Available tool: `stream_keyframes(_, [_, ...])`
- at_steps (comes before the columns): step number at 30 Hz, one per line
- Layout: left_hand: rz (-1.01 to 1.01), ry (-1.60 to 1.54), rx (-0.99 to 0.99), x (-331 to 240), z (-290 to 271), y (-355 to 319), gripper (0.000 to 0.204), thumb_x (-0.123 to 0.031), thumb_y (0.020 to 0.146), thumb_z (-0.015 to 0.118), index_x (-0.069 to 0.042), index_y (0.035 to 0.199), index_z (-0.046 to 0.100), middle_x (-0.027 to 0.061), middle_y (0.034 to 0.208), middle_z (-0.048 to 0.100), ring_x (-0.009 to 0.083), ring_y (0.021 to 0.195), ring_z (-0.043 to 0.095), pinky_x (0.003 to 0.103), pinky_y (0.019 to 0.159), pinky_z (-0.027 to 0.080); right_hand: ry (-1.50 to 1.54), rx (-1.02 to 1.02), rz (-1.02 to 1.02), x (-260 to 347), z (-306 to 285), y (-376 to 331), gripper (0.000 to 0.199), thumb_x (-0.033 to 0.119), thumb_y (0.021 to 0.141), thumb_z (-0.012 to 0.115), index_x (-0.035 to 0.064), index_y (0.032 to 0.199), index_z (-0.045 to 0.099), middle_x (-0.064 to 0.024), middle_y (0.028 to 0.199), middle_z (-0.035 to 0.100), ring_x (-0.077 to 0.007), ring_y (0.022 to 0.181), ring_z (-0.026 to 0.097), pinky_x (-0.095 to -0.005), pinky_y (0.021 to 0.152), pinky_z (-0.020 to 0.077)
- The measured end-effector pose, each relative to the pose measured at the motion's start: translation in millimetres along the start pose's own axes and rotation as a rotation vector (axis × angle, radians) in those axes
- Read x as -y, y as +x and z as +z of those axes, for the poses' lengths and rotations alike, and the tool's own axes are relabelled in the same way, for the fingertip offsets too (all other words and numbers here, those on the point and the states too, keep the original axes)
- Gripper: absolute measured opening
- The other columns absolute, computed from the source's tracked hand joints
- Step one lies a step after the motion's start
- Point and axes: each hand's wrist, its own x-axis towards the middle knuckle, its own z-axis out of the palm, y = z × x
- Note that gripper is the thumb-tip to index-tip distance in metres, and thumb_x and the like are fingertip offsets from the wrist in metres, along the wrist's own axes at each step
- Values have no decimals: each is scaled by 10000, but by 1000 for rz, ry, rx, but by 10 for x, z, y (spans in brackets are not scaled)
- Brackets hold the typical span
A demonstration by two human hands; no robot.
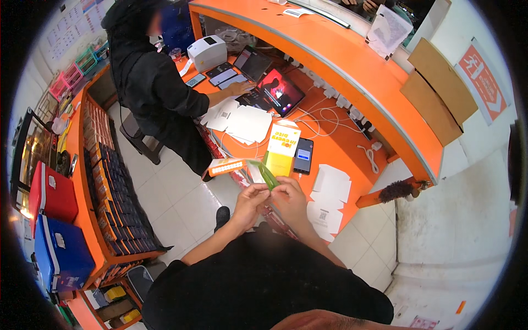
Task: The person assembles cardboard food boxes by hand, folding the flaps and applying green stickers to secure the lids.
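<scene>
In front of my body, both hands hold a partly folded cardboard carton [270, 175] with green, white and orange parts. My left hand [250, 204] pinches its near edge from the left. My right hand [290, 202] grips the green part from the right, fingers closed and close to the left fingertips. Just beyond the hands, a yellow and white carton [281, 144] lies on the orange counter [335, 146]. To its right is a black phone [303, 156] with a lit screen and a cable. Flat white carton blanks [331, 184] lie right of my hands.
At the far left a person in black [154, 82] reaches toward a tablet [280, 92]. More white blanks [247, 122], several phones and a label printer [207, 52] share the counter. White cables [324, 118] trail across it. Blue [61, 253] and red [53, 192] cool boxes stand left.
</scene>
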Motion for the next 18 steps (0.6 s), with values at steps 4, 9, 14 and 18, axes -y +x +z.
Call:
stream_keyframes(4, [-47, 128, -5, -21, 10, -2, 157, -39, 944, 647, -31, 1095, 602, 56, 1026, 651, 134, 905, 643, 289, 819, 542, -82, 68, -13, -149, 6, -24, 129, 58, 837, 707, 17, 945, 650, -161, 1185, 615, -282, 1089, 617, -367, 911, 502])
stream_keyframes(9, [63, 406, -19, 17, -85, 45, 221, -1, 937, 630, -22, 1146, 561, 60, 985, 666, 111, 866, 635, 257, 775, 524, -51, 113, 81, -124, 33, -34, 322, 53, 852, 686, 13, 1155, 587, -181, 1243, 601, -284, 1124, 620, -378, 938, 501])
stream_keyframes(14, [165, 878, -19, -98, 115, -45, 430, 3, 892, 658, -27, 1295, 513, 88, 994, 679, 122, 923, 655, 263, 766, 522, 98, 115, 148, -165, -1, 70, 548, 76, 900, 644, 3, 1409, 455, -207, 1294, 579, -289, 1142, 627, -388, 971, 498])
stream_keyframes(18, [298, 1047, 126, -73, 91, -33, 506, 9, 863, 670, -50, 1341, 515, 117, 1038, 679, 154, 1023, 667, 295, 787, 525, 60, 135, 111, -29, -21, 142, 557, 50, 926, 621, 17, 1454, 446, -181, 1303, 576, -239, 1187, 601, -343, 969, 510])
